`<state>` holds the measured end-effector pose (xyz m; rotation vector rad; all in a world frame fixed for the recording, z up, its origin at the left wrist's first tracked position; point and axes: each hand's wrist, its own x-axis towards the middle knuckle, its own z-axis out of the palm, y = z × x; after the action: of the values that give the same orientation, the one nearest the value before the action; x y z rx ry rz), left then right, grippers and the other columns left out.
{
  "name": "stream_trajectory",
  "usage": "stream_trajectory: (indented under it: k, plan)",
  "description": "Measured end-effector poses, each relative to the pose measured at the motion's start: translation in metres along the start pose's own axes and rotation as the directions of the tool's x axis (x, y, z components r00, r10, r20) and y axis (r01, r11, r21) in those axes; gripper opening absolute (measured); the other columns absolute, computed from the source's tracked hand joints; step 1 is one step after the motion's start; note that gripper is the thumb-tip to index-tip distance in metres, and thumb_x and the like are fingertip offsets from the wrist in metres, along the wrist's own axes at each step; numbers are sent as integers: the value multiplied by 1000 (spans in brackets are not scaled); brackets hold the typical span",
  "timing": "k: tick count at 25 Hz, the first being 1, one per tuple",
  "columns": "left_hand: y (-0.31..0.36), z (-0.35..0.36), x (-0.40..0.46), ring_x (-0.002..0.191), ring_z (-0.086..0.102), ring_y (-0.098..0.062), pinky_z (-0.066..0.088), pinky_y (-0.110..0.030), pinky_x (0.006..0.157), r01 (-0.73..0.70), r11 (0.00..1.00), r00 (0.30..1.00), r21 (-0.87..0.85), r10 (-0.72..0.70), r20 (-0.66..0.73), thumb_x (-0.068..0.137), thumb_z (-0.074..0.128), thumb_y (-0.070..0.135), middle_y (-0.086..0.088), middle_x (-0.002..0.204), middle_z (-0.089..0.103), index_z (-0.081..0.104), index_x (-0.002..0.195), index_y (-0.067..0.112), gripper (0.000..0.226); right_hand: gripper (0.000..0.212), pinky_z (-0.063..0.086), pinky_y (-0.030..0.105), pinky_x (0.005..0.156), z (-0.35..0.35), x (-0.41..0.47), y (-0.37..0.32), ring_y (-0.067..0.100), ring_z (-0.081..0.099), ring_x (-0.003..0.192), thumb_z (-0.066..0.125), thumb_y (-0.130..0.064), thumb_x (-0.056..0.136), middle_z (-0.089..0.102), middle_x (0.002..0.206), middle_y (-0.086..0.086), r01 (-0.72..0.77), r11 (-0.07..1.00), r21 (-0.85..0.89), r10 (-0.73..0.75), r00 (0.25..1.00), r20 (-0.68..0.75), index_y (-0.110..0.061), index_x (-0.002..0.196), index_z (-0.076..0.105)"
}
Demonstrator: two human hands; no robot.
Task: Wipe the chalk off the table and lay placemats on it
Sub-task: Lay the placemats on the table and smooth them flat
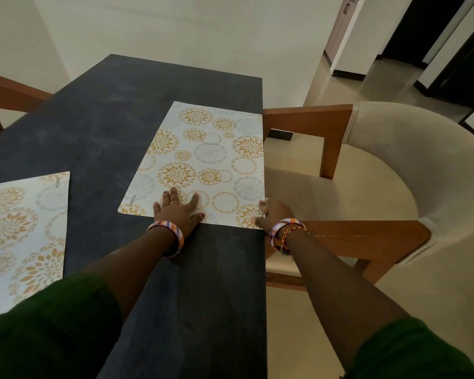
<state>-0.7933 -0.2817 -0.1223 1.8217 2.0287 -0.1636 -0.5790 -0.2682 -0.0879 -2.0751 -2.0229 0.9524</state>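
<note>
A white placemat [203,160] with gold and grey flower circles lies on the dark table [93,119], along its right edge. My left hand [179,209] presses flat on the mat's near edge, fingers spread. My right hand [271,212] is at the mat's near right corner at the table's edge, thumb on top of the mat and fingers curled down over the edge. A second placemat [22,231] of the same pattern lies flat on the table's left side. Faint pale smears show on the dark tabletop.
A wooden chair [367,165] with a cream padded back and seat stands close against the table's right side. Another wooden chair [8,97] stands at the far left. Beyond are a white wall and a tiled floor leading to a doorway.
</note>
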Motion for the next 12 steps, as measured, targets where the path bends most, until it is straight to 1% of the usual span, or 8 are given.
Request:
stream_trajectory:
  k: [5,8,12]
  plan:
    - [0,0,2,144,-11,-33,-1,-48,116,2,1000,1000,16,-2,5,96,30,51,-16,155,-15,1,149,33,62,60,31,31,109,-1,-2,0,27,37,135,60,-24,92,36,149,10,25,999,-38,-24,999,27,-5,143,34]
    - [0,0,4,144,-11,-33,0,-48,116,6,1000,1000,16,-7,10,97,30,51,-15,155,-15,0,149,33,62,61,30,31,110,-2,-2,1,27,36,136,60,-23,92,35,149,10,29,999,-27,-28,999,36,-5,143,34]
    - [1,0,2,144,-11,-33,-1,-48,116,16,1000,1000,25,-17,16,97,29,51,-15,155,-15,1,149,33,62,59,33,31,108,0,0,-1,27,39,134,61,-20,91,39,147,10,19,1000,3,-19,999,33,-5,142,36]
